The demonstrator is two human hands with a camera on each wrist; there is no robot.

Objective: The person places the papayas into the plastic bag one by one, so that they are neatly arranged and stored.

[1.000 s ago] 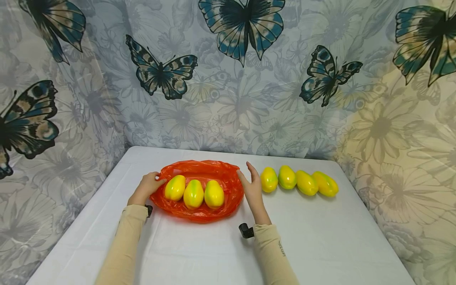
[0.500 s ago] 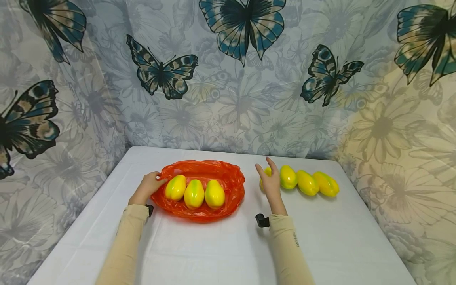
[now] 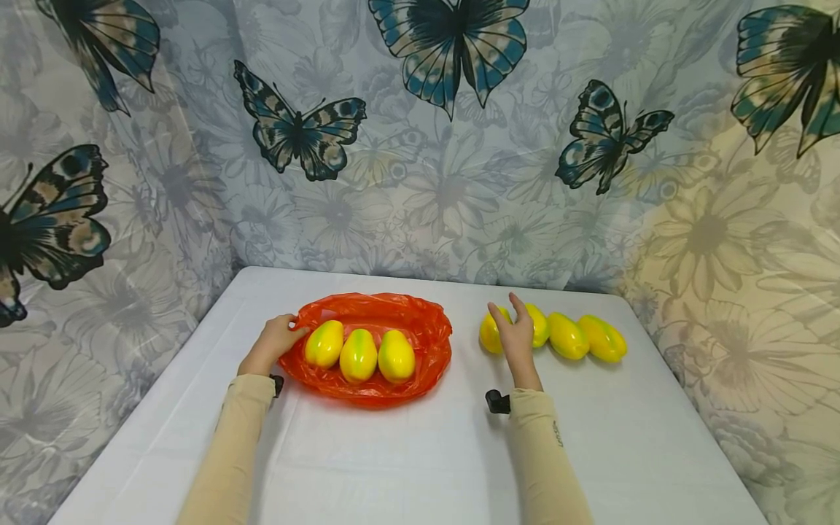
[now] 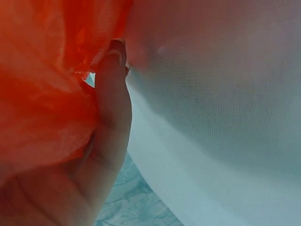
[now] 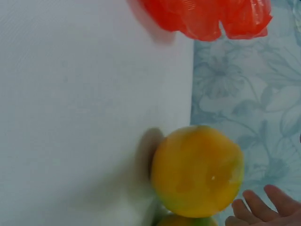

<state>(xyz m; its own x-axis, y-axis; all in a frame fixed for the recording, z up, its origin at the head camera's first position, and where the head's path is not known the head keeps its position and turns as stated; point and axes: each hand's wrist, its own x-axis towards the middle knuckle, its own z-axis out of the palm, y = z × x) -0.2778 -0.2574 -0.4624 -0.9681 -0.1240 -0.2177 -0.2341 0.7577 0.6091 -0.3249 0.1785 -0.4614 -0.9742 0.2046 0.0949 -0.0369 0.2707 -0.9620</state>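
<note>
A: White table (image 3: 380, 467), butterfly backdrop (image 3: 453, 197) behind. Hands?

B: Left hand (image 3: 272, 344) pinches the left edge of a red plastic bag (image 3: 367, 396). Right hand (image 3: 517, 341) is spread wide by four yellow fruits (image 3: 568, 336) lined up.

A: Bag's where?

B: On the table, left of that row, three more yellow fruits (image 3: 358, 356) sitting in it.

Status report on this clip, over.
Left grip pinches rim of bag. Right grip open, empty, by loose fruit. Three fruit in bag, four outside on table. Nothing seen blocking.
</note>
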